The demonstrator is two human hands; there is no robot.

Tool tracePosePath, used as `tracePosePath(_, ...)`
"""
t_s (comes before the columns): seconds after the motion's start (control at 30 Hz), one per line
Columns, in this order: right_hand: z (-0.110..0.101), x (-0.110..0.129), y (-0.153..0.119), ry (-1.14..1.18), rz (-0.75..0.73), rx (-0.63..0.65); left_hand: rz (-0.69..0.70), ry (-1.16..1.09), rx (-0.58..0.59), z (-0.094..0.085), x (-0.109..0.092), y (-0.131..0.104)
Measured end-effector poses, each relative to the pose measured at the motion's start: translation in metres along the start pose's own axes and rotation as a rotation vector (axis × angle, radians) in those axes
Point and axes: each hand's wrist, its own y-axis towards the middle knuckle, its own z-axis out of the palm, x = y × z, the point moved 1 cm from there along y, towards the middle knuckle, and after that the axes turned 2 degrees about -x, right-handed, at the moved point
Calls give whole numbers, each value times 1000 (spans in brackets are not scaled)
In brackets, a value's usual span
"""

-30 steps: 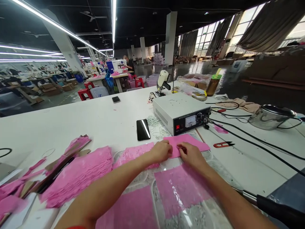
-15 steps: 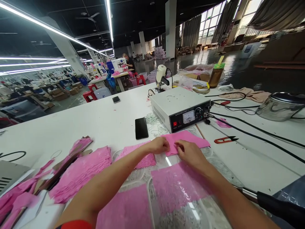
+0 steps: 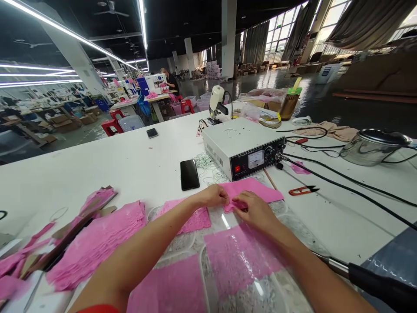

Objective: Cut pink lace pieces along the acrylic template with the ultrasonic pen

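Note:
A pink fabric piece (image 3: 257, 188) lies flat in front of the grey control box. At its left edge my left hand (image 3: 215, 195) is closed, fingertips pinching the cloth. Close beside it on the right, my right hand (image 3: 252, 208) pinches the near left corner, where the cloth looks slightly lifted. To the left of my left hand rests a pink piece with a scalloped edge (image 3: 195, 219), partly covered by my forearm. Nearer to me, a pink panel (image 3: 234, 252) and another pink panel (image 3: 172, 282) seem to lie under a clear sheet.
The grey control box (image 3: 241, 134) stands ahead, a black phone (image 3: 189, 174) to its left. Red thread snips (image 3: 302, 190) and black cables (image 3: 342, 184) lie right. A pink fabric stack (image 3: 104, 239) is left; a black-handled tool (image 3: 368, 278) juts in at lower right.
My right hand has moved left towards my left hand and now pinches the cloth's near corner. The whole view has shifted slightly.

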Motion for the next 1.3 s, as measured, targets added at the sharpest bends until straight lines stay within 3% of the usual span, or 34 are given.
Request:
tracePosePath(0.27,14,1,-3,-99,6,-125,-11,-32,-4,-1,1,0)
tracePosePath(0.43,15,-8,-2,-162,-8,-237,28,-8,-36,-7,-8,-7)
tracePosePath(0.67,-2,-17,-11,-256,-56,-392,123,56,-82,-24,-30,-51)
tracePosePath(0.77,-8,-11,-39,-263,-166,-393,162,53,-42,-10,-34,-79)
tracePosePath(0.87,-9,-6,-75,-261,-294,-367,183,33,3,18,-35,-101)
tracePosePath(1.03,-7,-12,-114,-298,-436,-358,212,27,27,56,-36,-116)
tracePosePath(1.3,-5,-27,-122,-318,-378,-442,185,87,-4,66,-37,-126)
